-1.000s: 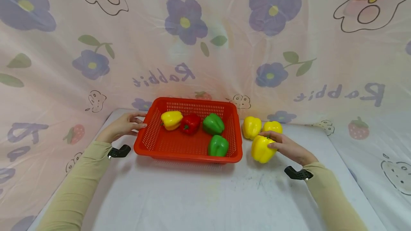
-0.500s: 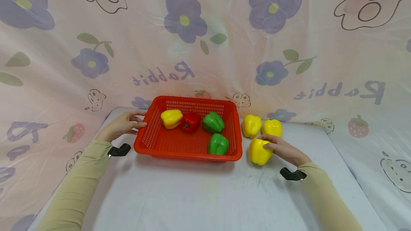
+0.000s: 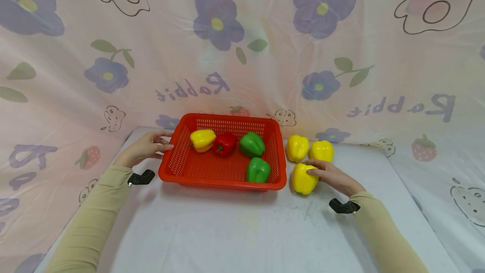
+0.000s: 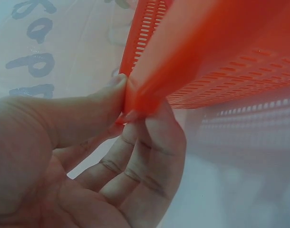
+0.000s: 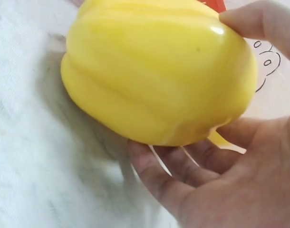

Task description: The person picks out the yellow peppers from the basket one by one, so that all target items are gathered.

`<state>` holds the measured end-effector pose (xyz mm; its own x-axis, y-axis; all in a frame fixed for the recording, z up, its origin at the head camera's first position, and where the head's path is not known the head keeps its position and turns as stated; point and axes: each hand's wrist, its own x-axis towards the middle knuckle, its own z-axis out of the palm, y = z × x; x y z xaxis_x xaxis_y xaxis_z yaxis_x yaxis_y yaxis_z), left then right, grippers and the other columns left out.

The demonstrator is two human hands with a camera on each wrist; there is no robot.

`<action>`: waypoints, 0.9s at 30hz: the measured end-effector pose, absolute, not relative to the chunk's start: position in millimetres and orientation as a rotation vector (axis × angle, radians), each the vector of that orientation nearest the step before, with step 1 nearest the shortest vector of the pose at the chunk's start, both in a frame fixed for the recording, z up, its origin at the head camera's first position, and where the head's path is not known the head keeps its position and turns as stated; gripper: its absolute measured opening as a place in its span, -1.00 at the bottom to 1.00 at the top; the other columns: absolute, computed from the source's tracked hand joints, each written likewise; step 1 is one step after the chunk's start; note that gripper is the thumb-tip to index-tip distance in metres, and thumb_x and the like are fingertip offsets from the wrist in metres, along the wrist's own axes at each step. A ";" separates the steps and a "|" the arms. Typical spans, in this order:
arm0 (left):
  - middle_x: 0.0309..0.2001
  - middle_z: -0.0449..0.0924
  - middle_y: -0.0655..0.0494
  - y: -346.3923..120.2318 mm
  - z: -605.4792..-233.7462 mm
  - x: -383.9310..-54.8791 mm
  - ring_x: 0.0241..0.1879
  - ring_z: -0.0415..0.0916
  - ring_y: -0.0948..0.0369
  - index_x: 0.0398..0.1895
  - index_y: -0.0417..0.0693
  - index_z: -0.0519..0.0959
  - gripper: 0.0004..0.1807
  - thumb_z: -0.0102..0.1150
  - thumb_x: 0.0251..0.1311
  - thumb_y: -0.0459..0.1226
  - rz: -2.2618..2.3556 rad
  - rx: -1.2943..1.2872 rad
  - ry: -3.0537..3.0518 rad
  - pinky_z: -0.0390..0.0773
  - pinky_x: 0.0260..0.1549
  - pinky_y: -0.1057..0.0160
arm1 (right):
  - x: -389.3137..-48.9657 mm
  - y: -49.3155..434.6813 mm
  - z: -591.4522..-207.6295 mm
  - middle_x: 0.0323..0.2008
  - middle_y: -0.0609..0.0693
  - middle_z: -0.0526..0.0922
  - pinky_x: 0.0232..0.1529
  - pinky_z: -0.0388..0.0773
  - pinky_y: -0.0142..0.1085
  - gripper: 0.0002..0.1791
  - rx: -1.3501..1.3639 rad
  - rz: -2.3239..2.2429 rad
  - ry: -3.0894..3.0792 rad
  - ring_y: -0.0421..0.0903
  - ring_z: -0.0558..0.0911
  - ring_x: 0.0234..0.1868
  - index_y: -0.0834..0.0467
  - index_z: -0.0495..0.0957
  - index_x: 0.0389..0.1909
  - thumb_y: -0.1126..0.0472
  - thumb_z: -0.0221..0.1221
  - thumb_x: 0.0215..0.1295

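Yellow pepper [image 3: 304, 179], clamped in right hand [image 3: 334, 177], shifts toward 9 o'clock; left hand [image 3: 143, 149] pinches basket [image 3: 221, 183]; likely set-down, needing release.

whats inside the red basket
The red basket holds a yellow pepper, a red pepper, a far green pepper and a near green pepper. The floor directly beneath them is covered, so whatever is there can't be seen.

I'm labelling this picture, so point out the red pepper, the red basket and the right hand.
Red pepper [image 3: 225, 144]: head view, middle of its body.
Red basket [image 3: 223, 184]: head view, near rim.
Right hand [image 3: 335, 176]: head view, back of the hand.
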<state>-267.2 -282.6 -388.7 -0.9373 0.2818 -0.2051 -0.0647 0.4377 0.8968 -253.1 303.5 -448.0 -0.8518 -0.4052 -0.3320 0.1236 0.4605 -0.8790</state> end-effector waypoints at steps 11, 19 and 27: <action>-0.08 0.44 -0.25 -281.9 -386.7 -266.6 -0.20 0.55 0.07 0.37 -0.31 0.17 -0.36 0.16 0.29 -0.30 1.508 0.181 2.355 0.62 -0.17 0.01 | -254.9 296.4 -450.9 0.21 0.20 0.37 0.19 0.37 0.00 -0.22 -0.120 -1.366 2.289 0.08 0.42 0.11 0.26 0.20 0.32 -0.16 0.16 0.28; -0.09 0.45 -0.24 -281.4 -385.5 -267.6 -0.20 0.56 0.07 0.36 -0.30 0.17 -0.37 0.15 0.30 -0.30 1.496 0.188 2.364 0.62 -0.19 0.03 | -255.6 294.4 -446.8 0.13 0.18 0.47 0.14 0.42 -0.02 -0.25 -0.151 -1.355 2.333 0.04 0.49 0.04 0.31 0.26 0.30 -0.15 0.14 0.31; -0.08 0.46 -0.25 -282.9 -388.4 -267.4 -0.19 0.55 0.04 0.35 -0.27 0.20 -0.39 0.15 0.30 -0.31 1.489 0.186 2.367 0.62 -0.17 0.03 | -254.8 288.8 -446.2 0.06 0.14 0.53 0.14 0.43 0.00 -0.23 -0.098 -1.364 2.340 0.02 0.51 0.03 0.35 0.33 0.25 -0.19 0.15 0.29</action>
